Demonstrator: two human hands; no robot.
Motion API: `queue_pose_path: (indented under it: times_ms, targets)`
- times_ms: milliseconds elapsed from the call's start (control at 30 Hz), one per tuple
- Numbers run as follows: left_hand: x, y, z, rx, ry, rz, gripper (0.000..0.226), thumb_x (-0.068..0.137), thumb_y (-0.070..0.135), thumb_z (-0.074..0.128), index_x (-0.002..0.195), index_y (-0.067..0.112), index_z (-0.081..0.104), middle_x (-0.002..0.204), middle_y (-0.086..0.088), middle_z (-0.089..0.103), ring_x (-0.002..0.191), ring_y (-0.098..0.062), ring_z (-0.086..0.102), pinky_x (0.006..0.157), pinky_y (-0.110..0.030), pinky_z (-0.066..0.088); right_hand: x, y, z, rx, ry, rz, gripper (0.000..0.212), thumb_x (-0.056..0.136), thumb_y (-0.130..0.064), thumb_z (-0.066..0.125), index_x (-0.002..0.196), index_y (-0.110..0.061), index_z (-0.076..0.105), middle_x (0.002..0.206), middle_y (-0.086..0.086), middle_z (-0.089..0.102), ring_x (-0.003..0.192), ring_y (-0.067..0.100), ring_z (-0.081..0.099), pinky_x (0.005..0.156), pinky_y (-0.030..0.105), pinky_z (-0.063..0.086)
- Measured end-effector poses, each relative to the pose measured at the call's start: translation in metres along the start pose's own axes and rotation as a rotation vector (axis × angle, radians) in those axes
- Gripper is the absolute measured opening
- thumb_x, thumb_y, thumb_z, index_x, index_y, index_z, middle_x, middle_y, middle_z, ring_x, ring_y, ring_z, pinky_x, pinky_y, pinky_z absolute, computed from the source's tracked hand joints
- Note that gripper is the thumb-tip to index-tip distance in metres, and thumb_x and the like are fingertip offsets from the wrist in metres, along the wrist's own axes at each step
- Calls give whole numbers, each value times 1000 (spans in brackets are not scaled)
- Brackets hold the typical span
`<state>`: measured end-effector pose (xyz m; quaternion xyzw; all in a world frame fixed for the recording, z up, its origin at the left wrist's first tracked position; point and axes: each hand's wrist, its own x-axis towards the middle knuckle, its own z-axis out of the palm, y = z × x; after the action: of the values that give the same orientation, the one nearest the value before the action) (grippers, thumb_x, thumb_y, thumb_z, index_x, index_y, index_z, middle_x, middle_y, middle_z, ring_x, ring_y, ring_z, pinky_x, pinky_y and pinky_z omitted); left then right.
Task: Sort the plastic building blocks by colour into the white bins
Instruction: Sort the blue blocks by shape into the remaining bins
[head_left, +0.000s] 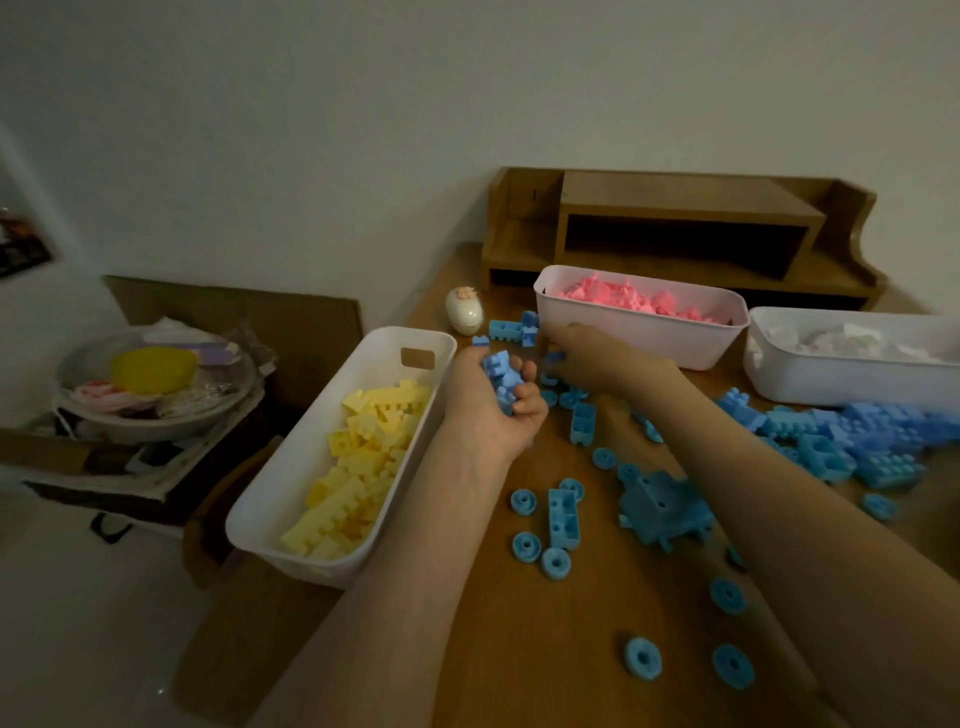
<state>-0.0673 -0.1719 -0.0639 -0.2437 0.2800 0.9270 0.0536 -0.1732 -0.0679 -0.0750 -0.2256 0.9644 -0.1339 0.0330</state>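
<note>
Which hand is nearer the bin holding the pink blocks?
Right. The right hand reaches just in front of the pink-block bin; the left hand sits farther left, gripping blue blocks beside the yellow-block bin.

I count three white bins, one left hand, one right hand, one egg-shaped ornament, one wooden shelf, at least nine blue wheels, blue blocks past counting
</note>
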Motion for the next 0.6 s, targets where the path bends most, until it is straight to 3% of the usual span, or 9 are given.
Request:
queue_pose_path:
  times_ms: [67,300,467,600]
  targets:
    - [0,-1,0,53,-15,-10,41,98,39,37,68,12,46,54,-2,49,33,-7,33,34,-11,22,-4,1,-3,17,10,-6,16,91,-20,56,106,-23,50,112,5,56,99,20,53,80,28,47]
    - [-6,-16,11,202,-28,57,35,99,39,41,73,15,46,48,3,45,28,-3,31,28,-11,20,-45,-15,-27,317,108,-88,26,93,-20,53,119,-19,52,108,-3,55,93,14,54,69,20,42]
    - [-23,-37,37,548,-51,200,39,99,47,37,78,16,48,62,0,41,38,-5,29,30,-15,18,-84,-10,-56,84,193,-1,25,93,-22,48,115,-13,56,118,7,60,101,22,55,75,27,38]
    - [-46,-67,72,869,-95,204,34,100,37,42,78,12,46,70,-5,45,50,-11,30,40,-20,23,-134,25,-94,-59,156,104,26,90,-23,54,114,-13,59,121,7,59,110,23,53,82,26,37]
